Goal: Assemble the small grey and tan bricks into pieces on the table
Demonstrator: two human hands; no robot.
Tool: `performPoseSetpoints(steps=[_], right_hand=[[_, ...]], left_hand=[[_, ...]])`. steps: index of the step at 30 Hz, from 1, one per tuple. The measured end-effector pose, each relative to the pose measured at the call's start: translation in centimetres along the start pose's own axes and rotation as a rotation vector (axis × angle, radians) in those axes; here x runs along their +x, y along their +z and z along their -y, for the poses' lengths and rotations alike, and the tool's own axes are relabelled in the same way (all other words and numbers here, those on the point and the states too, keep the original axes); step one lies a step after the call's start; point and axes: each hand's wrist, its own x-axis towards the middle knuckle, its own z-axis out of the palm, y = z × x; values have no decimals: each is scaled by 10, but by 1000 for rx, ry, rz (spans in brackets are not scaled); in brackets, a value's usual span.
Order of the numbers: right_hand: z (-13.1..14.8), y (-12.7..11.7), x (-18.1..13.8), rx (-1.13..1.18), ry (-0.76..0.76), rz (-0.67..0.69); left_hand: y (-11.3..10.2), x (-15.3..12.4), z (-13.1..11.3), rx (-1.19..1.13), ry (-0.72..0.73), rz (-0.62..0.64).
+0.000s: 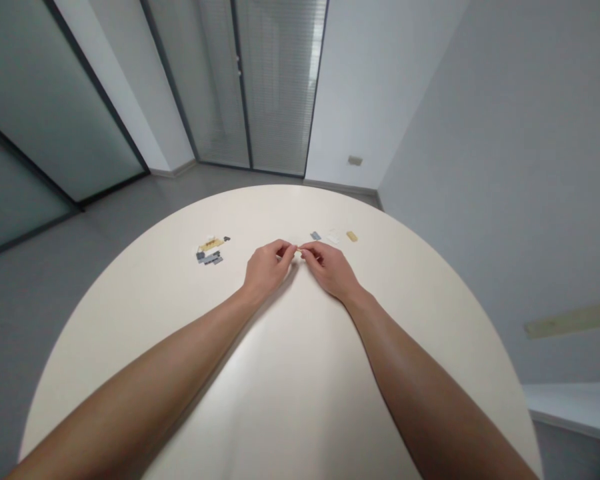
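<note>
My left hand (269, 268) and my right hand (331, 268) meet at the fingertips over the middle of the table. Both are closed in a pinch on one small tan piece (299, 250). Most of that piece is hidden by my fingers, and its exact kind is too small to tell. Just beyond my right hand lie a grey piece (315, 236), a white or clear piece (333, 236) and a tan rounded flat piece (352, 236).
A round white table (290, 373) fills the foreground. To the left lies a loose cluster of several small parts, among them a tan piece (211, 245) and grey pieces (213, 258). Glass doors (280, 87) and a grey wall (520, 173) stand beyond the table.
</note>
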Motion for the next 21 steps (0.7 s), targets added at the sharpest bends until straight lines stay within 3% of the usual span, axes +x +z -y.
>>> performPoseSetpoints(steps=[21], right_hand=[[2, -1, 0, 1, 26, 33]], left_hand=[[2, 1, 1, -23, 34, -7]])
